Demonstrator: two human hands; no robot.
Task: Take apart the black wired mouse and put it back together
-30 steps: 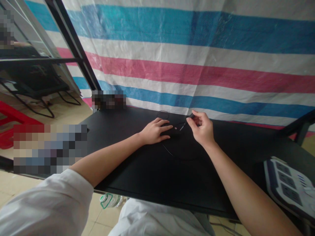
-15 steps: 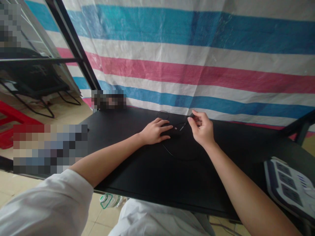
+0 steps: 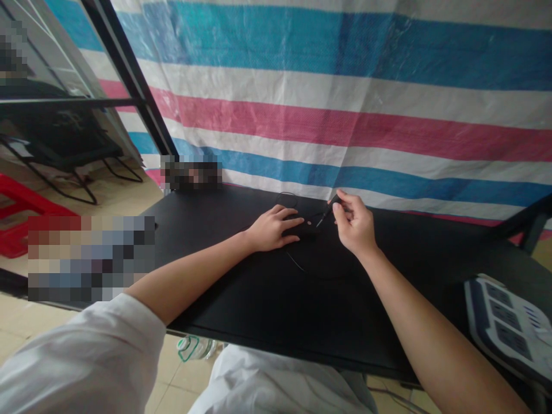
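My right hand [image 3: 354, 223] is closed around the dark handle of a small screwdriver [image 3: 328, 211]. Its thin metal tip slants down and left toward the tabletop. My left hand [image 3: 276, 229] lies on the black table [image 3: 276, 310] with its fingers stretched out and apart. By its fingertips there is a dark patch, perhaps a black object, hard to tell from the tabletop. A tiny pale pinkish piece [image 3: 309, 223] shows between the left fingertips and the screwdriver tip. A thin black cable [image 3: 295, 262] curves out below my left hand, and another loop lies behind it.
A white and dark power strip [image 3: 504, 322] stands at the table's right side. Behind the table hangs a striped plastic sheet [image 3: 276, 121]. A black frame post [image 3: 129, 75] rises at the left. Below the front edge is a clear bottle [image 3: 196, 348]; a red stool [image 3: 26, 218] stands left.
The screwdriver has shifted slightly within my right hand's fingers, its tip staying near the same spot. My left hand keeps its place; the whole view has moved a little.
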